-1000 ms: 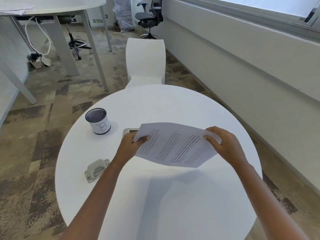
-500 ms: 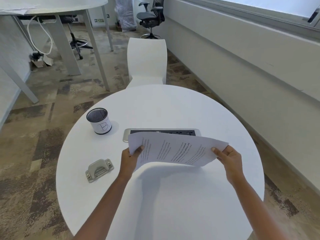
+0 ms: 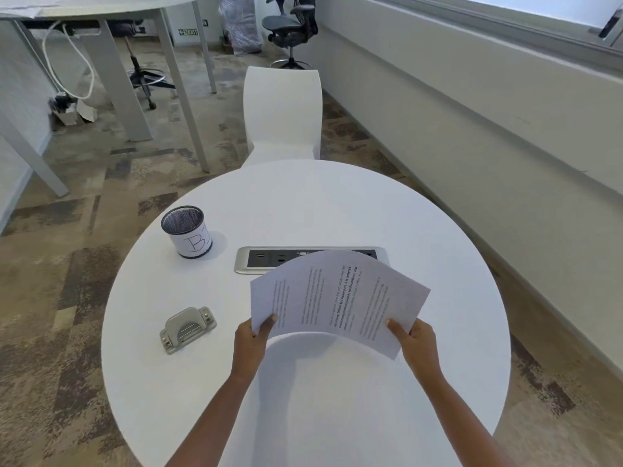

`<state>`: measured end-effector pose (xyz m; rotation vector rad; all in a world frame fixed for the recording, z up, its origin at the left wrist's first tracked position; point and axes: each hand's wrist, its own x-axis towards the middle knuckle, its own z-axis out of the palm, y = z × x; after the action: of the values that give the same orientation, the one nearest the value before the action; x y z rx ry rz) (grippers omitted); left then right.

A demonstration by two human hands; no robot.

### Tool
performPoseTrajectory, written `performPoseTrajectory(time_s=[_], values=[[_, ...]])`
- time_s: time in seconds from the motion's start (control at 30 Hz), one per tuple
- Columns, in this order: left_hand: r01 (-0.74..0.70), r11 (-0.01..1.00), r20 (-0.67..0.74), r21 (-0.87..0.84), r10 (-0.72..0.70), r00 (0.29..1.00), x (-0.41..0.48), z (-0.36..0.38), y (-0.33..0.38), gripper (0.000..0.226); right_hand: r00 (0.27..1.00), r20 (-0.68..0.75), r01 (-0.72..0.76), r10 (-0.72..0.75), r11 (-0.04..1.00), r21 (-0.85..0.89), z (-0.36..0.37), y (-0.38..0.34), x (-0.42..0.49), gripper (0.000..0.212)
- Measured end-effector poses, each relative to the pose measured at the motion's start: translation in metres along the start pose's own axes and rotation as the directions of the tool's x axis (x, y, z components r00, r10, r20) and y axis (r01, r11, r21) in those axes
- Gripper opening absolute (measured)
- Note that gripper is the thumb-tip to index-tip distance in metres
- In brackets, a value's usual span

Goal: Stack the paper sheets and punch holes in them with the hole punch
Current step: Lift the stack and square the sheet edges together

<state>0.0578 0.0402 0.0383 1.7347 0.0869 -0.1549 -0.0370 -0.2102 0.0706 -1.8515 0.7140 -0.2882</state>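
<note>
Paper sheets (image 3: 340,298) are held above the surface (image 3: 337,203), centre-right of frame, arched upward. Left hand (image 3: 251,342) pinches the near-left corner w/ a narrow grip, thumb on top; right hand (image 3: 416,342) pinches the near-right corner the same way. Long axis runs approx. left-right, tilted, text lines pointing away from the person. Hole punch (image 3: 187,330) lies in lower-left, well apart from the sheets, long axis diagonal; left hand is nearer to it, so I judge it will reach.
</note>
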Motion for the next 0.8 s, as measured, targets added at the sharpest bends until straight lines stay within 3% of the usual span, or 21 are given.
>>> performPoseTrajectory(time_s=[0.13, 0.3, 0.43, 0.57, 0.67, 0.73, 0.8], values=[[-0.027, 0.999, -0.032, 0.021, 0.028, 0.999, -0.007, 0.005, -0.003, 0.024, 0.996, -0.055, 0.062, -0.065, 0.997, -0.043, 0.007, 0.001, -0.007, 0.008], [0.015, 0.998, -0.005, 0.066, -0.014, 1.000, -0.011, 0.006, -0.014, 0.014, 1.000, 0.005, 0.002, -0.002, 0.997, -0.071, 0.010, 0.010, -0.011, 0.019], [0.010, 0.995, -0.041, 0.103, -0.006, 0.999, -0.011, 0.005, -0.018, 0.023, 1.000, -0.008, -0.007, 0.007, 0.999, -0.037, 0.008, 0.013, -0.013, 0.015], [0.050, 0.996, 0.016, 0.076, -0.052, 0.999, -0.013, 0.005, -0.022, 0.027, 0.998, 0.017, -0.059, 0.060, 0.996, -0.066, 0.007, 0.019, -0.013, 0.016], [0.054, 0.997, -0.007, 0.058, -0.054, 0.999, -0.012, 0.002, -0.018, 0.023, 1.000, 0.001, -0.021, 0.021, 0.999, -0.037, 0.001, 0.012, -0.010, 0.004], [0.013, 0.997, -0.078, 0.075, -0.007, 0.997, -0.007, -0.002, -0.009, 0.025, 0.998, -0.038, 0.041, -0.042, 0.999, -0.032, -0.006, 0.004, -0.005, 0.011], [-0.056, 0.998, -0.136, 0.038, 0.061, 0.989, -0.002, -0.007, 0.004, 0.042, 0.989, -0.068, 0.129, -0.134, 0.988, -0.080, -0.014, -0.007, 0.004, 0.007]])
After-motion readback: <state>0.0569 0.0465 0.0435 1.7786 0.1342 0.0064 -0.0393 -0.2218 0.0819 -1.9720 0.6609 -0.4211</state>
